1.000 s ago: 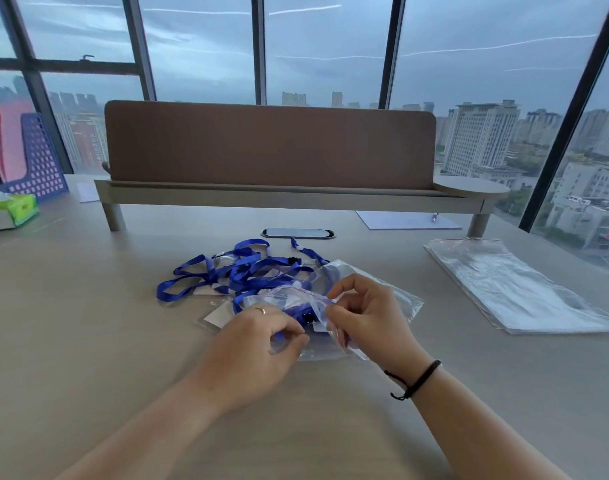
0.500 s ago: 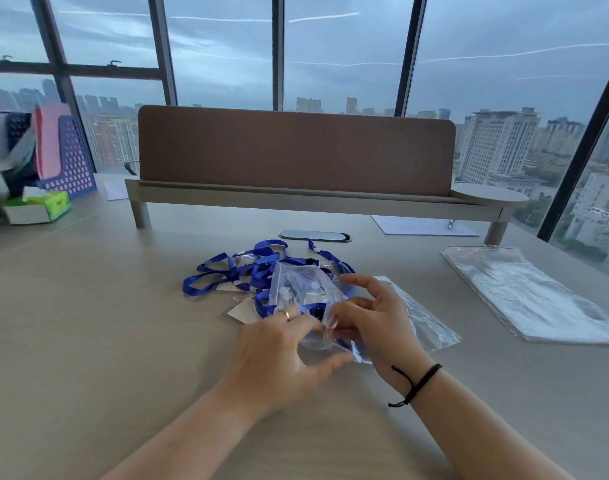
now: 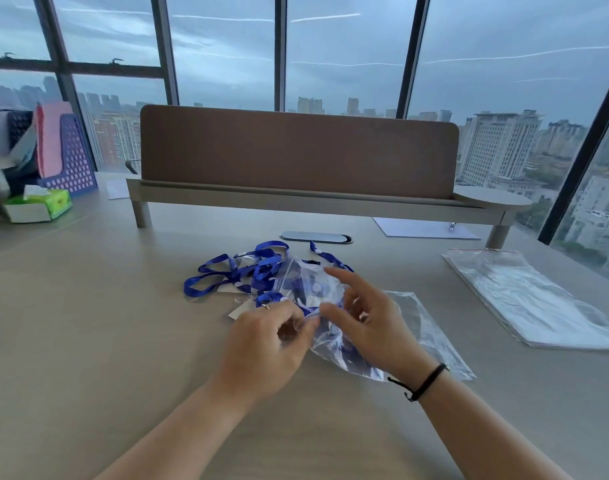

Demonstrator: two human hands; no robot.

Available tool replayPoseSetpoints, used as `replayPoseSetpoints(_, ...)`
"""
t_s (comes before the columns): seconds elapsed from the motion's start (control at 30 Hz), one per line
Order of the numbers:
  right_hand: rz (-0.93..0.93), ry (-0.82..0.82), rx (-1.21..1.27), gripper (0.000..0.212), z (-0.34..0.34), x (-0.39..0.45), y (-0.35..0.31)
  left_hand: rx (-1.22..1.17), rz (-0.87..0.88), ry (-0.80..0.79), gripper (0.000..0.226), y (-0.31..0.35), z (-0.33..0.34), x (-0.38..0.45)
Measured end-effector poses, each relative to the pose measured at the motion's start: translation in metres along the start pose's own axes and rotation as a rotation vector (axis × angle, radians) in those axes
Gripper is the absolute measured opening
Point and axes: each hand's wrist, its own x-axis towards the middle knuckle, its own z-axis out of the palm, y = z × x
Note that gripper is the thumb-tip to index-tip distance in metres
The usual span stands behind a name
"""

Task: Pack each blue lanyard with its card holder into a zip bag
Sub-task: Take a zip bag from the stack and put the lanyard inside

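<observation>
Zip bag: clear, lanyard and holder inside, raised just above the surface at centre. Left hand: fingers curled, pinching the bag's near edge. Right hand: fingers spread, thumb at the bag; grip unclear. Loose lanyards: heaped behind. Spare bags: stacked at right.
</observation>
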Motion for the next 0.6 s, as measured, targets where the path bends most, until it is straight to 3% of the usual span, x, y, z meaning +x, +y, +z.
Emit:
replayPoseSetpoints(0.13, -0.106, -0.012, -0.081, 0.029, -0.012, 0.025, -0.005, -0.02, 0.1, -0.021, 0.026, -0.008, -0.018, 0.01)
replayPoseSetpoints(0.27, -0.145, -0.289, -0.373, 0.063, -0.012, 0.054, -0.021, 0.12, 0.274, -0.143, 0.023, -0.011, -0.041, 0.022)
replayPoseSetpoints(0.4, -0.231, -0.435, -0.57, 0.071, -0.004, 0.079, -0.049, 0.201, 0.37, -0.242, 0.02, -0.019, -0.066, 0.028)
replayPoseSetpoints(0.6, -0.281, -0.542, -0.702, 0.033, 0.009, 0.108, -0.057, 0.247, 0.31, -0.201, 0.022, -0.042, -0.112, 0.036)
